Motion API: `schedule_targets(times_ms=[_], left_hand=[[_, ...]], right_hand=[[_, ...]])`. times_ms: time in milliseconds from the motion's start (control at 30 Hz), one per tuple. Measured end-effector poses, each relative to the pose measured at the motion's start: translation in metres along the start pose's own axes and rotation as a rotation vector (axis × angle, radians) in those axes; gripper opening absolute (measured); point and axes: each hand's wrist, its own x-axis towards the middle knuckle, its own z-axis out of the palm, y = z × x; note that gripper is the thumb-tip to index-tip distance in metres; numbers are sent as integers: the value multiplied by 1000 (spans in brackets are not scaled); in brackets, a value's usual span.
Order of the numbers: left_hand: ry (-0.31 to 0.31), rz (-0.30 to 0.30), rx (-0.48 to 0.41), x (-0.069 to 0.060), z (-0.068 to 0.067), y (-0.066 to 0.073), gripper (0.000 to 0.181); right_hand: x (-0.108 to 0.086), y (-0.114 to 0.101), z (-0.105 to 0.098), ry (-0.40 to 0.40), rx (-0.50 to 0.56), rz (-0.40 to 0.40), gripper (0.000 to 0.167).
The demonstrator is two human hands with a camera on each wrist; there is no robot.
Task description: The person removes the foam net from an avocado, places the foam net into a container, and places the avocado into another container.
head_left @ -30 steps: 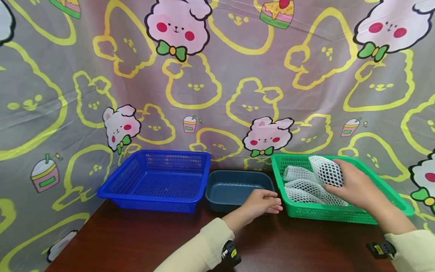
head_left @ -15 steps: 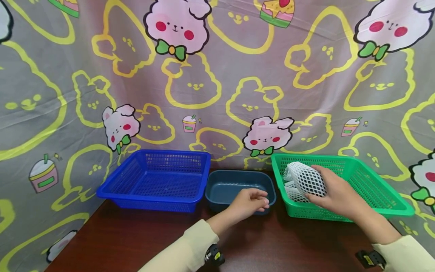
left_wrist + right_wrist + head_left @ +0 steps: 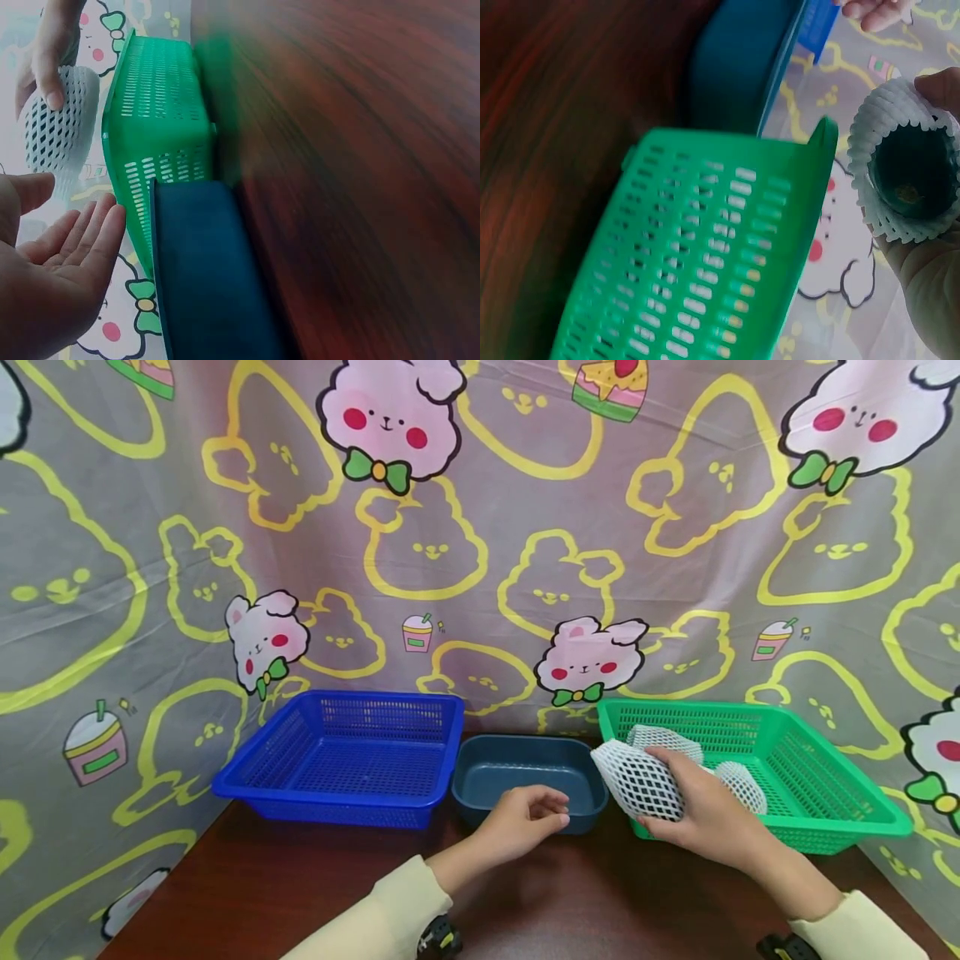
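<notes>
My right hand grips a dark green fruit in a white foam net; they are over the left edge of the green basket. The right wrist view shows the dark rounded end of the fruit through the net's open mouth. More white net-covered pieces lie inside the basket, partly hidden by that hand. My left hand hovers by the front of the dark blue bin, holding nothing. Its fingers are relaxed, palm turned toward the netted fruit in the left wrist view.
A blue perforated basket stands left of the bin on a dark reddish-brown table. Behind everything hangs a grey cartoon-print curtain. The bin sits close between the two baskets.
My right hand has brought the netted fruit leftward from above the green basket's contents to its left edge. The left hand has drawn back leftward, toward the front of the bin.
</notes>
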Motion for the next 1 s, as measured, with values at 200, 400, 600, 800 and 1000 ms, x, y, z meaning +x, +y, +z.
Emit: schedule_targets(times_ms=[200, 400, 600, 800, 1000], left_hand=[[-4, 21, 56, -10, -9, -12, 23], [-11, 59, 71, -21, -18, -22, 23], [-12, 107, 88, -29, -28, -33, 22], [-20, 139, 123, -34, -36, -38, 21], [-33, 140, 147, -41, -42, -41, 22]], right_hand=[[-1, -10, 12, -10, 48, -30, 88], [-2, -19, 24, -56, 151, -42, 85], [-2, -28, 36, -166, 205, 14, 85], [-1, -34, 48, -253, 268, 25, 84], [0, -41, 60, -334, 314, -14, 83]])
